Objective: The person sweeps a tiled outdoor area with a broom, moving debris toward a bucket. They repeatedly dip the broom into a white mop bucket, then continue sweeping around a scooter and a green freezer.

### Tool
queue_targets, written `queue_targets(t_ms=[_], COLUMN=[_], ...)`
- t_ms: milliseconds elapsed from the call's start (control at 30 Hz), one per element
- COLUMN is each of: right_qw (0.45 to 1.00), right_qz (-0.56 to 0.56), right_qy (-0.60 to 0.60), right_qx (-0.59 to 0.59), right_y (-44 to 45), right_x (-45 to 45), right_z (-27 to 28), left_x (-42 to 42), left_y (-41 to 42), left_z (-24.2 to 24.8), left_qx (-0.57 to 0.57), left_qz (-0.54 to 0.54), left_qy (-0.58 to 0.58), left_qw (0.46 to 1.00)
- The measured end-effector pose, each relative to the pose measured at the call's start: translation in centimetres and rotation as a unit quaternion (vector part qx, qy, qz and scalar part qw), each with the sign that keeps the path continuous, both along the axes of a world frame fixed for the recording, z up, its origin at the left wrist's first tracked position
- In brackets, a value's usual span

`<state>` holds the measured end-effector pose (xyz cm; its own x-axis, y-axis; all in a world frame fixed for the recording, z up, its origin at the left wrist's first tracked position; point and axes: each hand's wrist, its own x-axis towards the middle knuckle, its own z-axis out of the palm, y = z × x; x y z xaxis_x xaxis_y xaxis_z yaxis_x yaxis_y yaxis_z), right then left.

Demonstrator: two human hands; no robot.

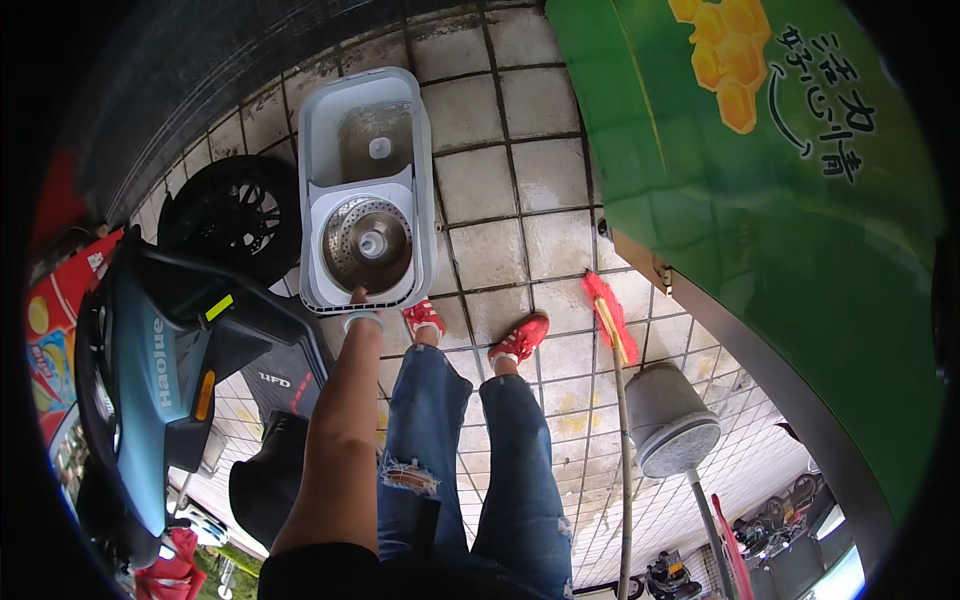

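A pale grey spin mop bucket (424, 180) stands on the tiles, its round perforated metal basket (367, 244) at the near end. Water shows in its longer far compartment, around a white fitting. My left hand (361, 298) reaches to the near rim, with a pale bangle (363, 321) at the wrist. One finger or thumb shows over the rim by the basket; the other fingers are hidden, so the grip cannot be told. My right hand is out of view.
A blue scooter (142, 367) and its black front wheel (232, 217) stand left of the bucket. Right are a red broom head (611, 319) on a long handle (624, 465), a grey lidded bucket (664, 405) and a large green panel (757, 247). The floor tiles (480, 255) look wet.
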<state>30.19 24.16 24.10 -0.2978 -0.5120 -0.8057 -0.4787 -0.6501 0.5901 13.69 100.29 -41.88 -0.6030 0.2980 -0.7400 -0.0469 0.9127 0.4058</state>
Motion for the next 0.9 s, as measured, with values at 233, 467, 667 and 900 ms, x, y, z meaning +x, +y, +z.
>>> queue_targets(t_ms=[233,467,667,900], right_qw=[0.996,0.997,0.995,0.995], right_qz=[-0.017,-0.051,-0.075,-0.076], right_qy=[-0.078,-0.047,-0.051,-0.031], right_qx=[0.043,0.037,0.032,0.054], right_y=[5.5,6.2,7.6,7.6], right_x=[-1.4,-2.8,-4.5,-6.2], right_z=[-1.8,-4.0,-4.6,-5.4], left_x=[3.7,10.6,22.5,24.7], left_y=[8.1,15.9,21.6,30.4], left_z=[13.4,18.5,26.6,23.1], left_qx=[0.136,-0.06,-0.016,-0.12], left_qz=[0.104,-0.063,-0.288,-0.521], left_qy=[0.051,0.293,0.303,0.368], left_qw=[0.984,0.952,0.908,0.761])
